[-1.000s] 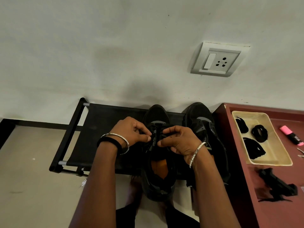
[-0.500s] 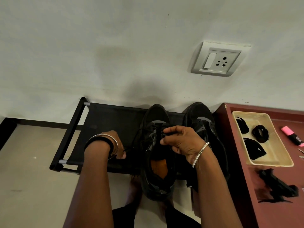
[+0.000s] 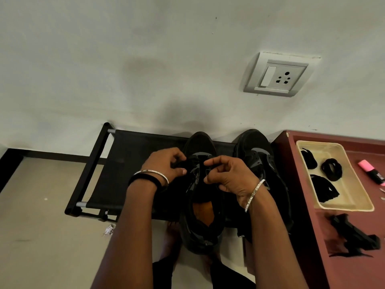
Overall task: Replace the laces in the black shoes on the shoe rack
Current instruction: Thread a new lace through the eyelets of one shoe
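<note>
Left hand and right hand: bare. Forearms bare too, all the way down to the frame edge. Left wrist: thin silver bangle, finely studded along the rim, just ahead of a wider plain black band, matte finish. Right wrist: second silver bangle, slim, row of small bright stones, one rounder link-like detail mid-span. Bottom of frame: dark clothing over the legs, probably black trousers, too dim to confirm.
</note>
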